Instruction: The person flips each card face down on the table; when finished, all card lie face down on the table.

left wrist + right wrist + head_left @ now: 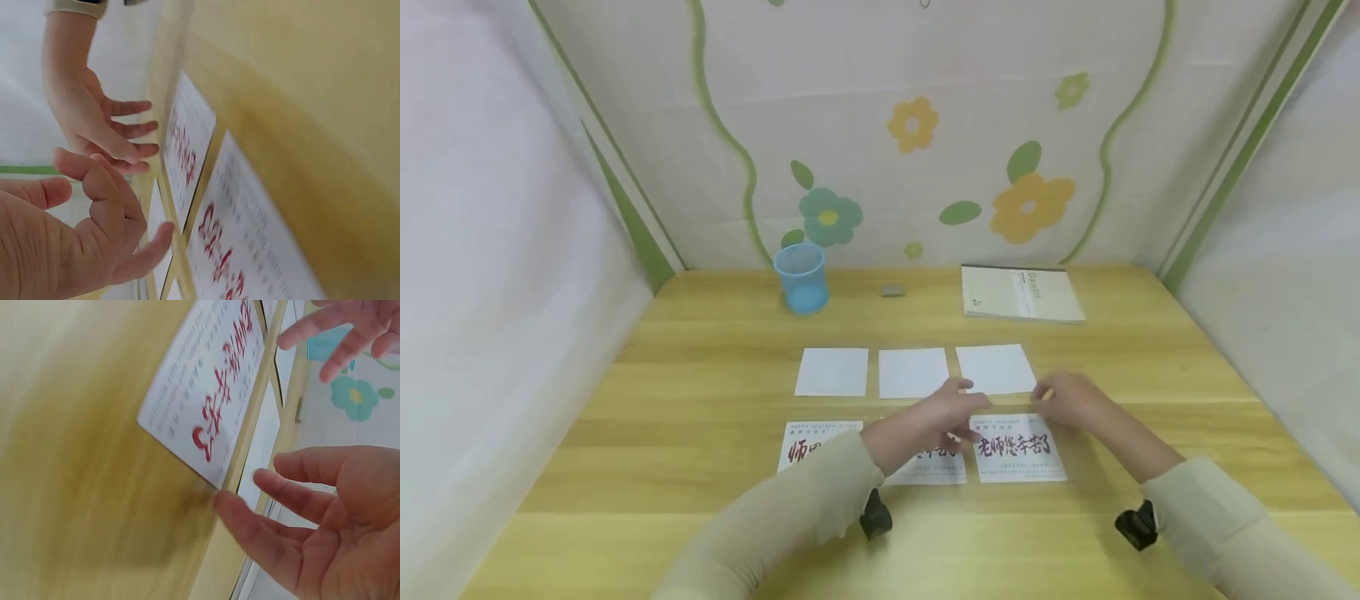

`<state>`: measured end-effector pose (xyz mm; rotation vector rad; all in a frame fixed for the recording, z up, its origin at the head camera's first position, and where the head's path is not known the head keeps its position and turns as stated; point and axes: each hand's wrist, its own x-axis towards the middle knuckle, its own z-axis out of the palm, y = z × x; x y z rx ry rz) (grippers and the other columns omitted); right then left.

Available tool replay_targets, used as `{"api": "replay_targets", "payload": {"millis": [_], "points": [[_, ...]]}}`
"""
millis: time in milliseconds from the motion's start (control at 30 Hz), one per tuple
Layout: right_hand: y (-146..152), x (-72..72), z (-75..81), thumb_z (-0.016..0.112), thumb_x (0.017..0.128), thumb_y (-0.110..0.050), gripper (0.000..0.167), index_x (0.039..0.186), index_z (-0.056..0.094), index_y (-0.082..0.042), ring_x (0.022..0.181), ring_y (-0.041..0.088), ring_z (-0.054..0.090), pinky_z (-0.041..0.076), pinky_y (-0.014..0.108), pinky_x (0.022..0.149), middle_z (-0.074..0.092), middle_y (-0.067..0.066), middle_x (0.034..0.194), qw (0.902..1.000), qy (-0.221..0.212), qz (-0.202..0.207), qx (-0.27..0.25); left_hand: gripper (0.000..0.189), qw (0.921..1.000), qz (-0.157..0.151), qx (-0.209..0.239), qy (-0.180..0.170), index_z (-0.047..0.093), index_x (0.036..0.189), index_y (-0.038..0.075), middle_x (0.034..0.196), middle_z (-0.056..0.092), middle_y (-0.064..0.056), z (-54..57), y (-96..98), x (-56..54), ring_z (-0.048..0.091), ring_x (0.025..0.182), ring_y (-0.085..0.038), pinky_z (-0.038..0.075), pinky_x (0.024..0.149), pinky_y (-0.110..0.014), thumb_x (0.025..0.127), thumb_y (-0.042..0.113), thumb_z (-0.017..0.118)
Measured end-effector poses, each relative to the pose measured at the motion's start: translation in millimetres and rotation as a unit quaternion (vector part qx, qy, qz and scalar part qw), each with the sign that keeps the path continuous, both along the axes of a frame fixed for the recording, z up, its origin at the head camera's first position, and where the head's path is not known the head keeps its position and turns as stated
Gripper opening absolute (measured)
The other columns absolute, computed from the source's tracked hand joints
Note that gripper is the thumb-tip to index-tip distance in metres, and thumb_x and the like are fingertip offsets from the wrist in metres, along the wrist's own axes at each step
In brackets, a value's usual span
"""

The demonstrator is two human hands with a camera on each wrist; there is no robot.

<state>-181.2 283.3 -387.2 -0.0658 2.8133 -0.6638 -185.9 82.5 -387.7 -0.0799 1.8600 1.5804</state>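
Observation:
Three white cards with red Chinese lettering lie in the front row: a left card (801, 442), a middle card (925, 472) and a right card (1018, 450). My left hand (936, 417) hovers over the middle card and partly hides it, its fingers loosely bent and holding nothing. By the far right corner of the right card is my right hand (1067, 400); in the right wrist view its fingers (250, 531) are spread around nothing, one fingertip close to the card's corner. Behind lie three blank white cards, left (831, 372), middle (910, 372) and right (996, 369).
A blue mesh cup (803, 283) stands at the back left of the wooden table (647, 442). Right of it sits a small grey block (892, 291), then a cream notebook (1015, 296). Printed fabric (865, 75) walls the back and both sides.

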Motion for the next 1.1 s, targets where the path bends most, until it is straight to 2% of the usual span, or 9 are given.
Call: {"api": "replay_targets", "payload": {"millis": [133, 267, 433, 500, 567, 733, 900, 967, 1100], "points": [[-5, 13.7, -1.3, 0.057, 0.086, -0.011, 0.021, 0.100, 0.062, 0.003, 0.052, 0.020, 0.053, 0.048, 0.029, 0.045, 0.057, 0.017, 0.086, 0.9978, -0.057, -0.028, -0.019, 0.068, 0.9990, -0.001, 0.025, -0.037, 0.025, 0.142, 0.014, 0.117, 0.043, -0.026, 3.2, -0.5, 13.9, 0.055, 0.059, -0.016, 0.043, 0.044, -0.020, 0.084, 0.022, 0.059], [-10, 17.8, -5.4, 0.059, 0.086, -0.014, 0.031, 0.110, 0.056, 0.004, 0.050, 0.021, 0.053, 0.048, 0.029, 0.043, 0.057, 0.019, 0.087, 0.9972, -0.059, -0.040, -0.024, 0.072, 0.9970, 0.017, 0.055, -0.051, 0.020, 0.143, 0.012, 0.116, 0.046, -0.023, 3.2, 2.6, 17.5, 0.059, 0.064, -0.018, 0.046, 0.046, -0.021, 0.084, 0.022, 0.058], [-12, 20.3, -8.1, 0.060, 0.087, -0.024, 0.048, 0.122, 0.048, 0.007, 0.053, 0.021, 0.053, 0.048, 0.030, 0.044, 0.055, 0.031, 0.104, 0.9978, -0.051, -0.035, -0.023, 0.071, 0.9885, 0.083, 0.104, -0.071, 0.018, 0.144, 0.007, 0.133, 0.029, -0.032, -0.6, 5.1, 16.2, 0.061, 0.078, -0.026, 0.051, 0.056, -0.026, 0.085, 0.019, 0.056], [-12, 21.5, -7.0, 0.059, 0.088, -0.032, 0.058, 0.127, 0.044, 0.008, 0.057, 0.021, 0.054, 0.049, 0.031, 0.045, 0.051, 0.035, 0.113, 0.9978, -0.053, -0.029, -0.027, 0.068, 0.9845, 0.107, 0.119, -0.072, 0.020, 0.144, 0.007, 0.135, 0.024, -0.033, -2.6, 5.0, 14.9, 0.059, 0.077, -0.024, 0.050, 0.056, -0.024, 0.086, 0.018, 0.054], [-13, 23.3, -4.6, 0.057, 0.088, -0.041, 0.068, 0.131, 0.039, 0.008, 0.066, 0.024, 0.057, 0.050, 0.032, 0.048, 0.046, 0.037, 0.120, 0.9974, -0.060, -0.023, -0.031, 0.064, 0.9813, 0.124, 0.133, -0.064, 0.024, 0.143, 0.006, 0.132, 0.030, -0.033, -4.4, 5.2, 13.8, 0.057, 0.072, -0.020, 0.048, 0.053, -0.022, 0.087, 0.017, 0.052], [-19, 32.2, 2.9, 0.051, 0.089, -0.052, 0.081, 0.137, 0.029, 0.010, 0.096, 0.044, 0.054, 0.050, 0.049, 0.067, 0.042, 0.038, 0.124, 0.9960, -0.064, 0.012, -0.061, 0.066, 0.9675, 0.140, 0.205, -0.049, 0.022, 0.143, 0.005, 0.119, 0.043, -0.022, -5.2, 7.0, 13.1, 0.052, 0.065, -0.013, 0.044, 0.050, -0.019, 0.086, 0.018, 0.053], [-23, 37.0, 5.7, 0.042, 0.094, -0.051, 0.081, 0.140, 0.019, 0.011, 0.110, 0.053, 0.044, 0.046, 0.059, 0.078, 0.035, 0.039, 0.131, 0.9903, -0.064, 0.037, -0.117, 0.062, 0.9566, 0.125, 0.258, -0.049, 0.023, 0.140, 0.003, 0.109, 0.051, -0.017, -5.3, 11.4, 12.7, 0.052, 0.064, -0.014, 0.043, 0.053, -0.020, 0.088, 0.019, 0.052], [-22, 36.1, 5.6, 0.039, 0.095, -0.050, 0.079, 0.140, 0.019, 0.012, 0.110, 0.052, 0.044, 0.046, 0.058, 0.077, 0.037, 0.040, 0.129, 0.9894, -0.056, 0.034, -0.130, 0.054, 0.9589, 0.106, 0.259, -0.049, 0.030, 0.137, 0.003, 0.103, 0.055, -0.015, -8.2, 12.3, 12.0, 0.052, 0.062, -0.012, 0.043, 0.051, -0.019, 0.091, 0.020, 0.051], [-20, 35.8, 8.4, 0.045, 0.095, -0.045, 0.071, 0.137, 0.030, 0.011, 0.095, 0.038, 0.058, 0.053, 0.045, 0.067, 0.053, 0.033, 0.116, 0.9847, -0.030, 0.006, -0.171, 0.043, 0.9723, 0.043, 0.226, -0.040, 0.045, 0.131, 0.005, 0.099, 0.062, -0.009, -16.5, 13.2, 10.9, 0.053, 0.059, -0.010, 0.043, 0.050, -0.018, 0.092, 0.019, 0.053]]}}
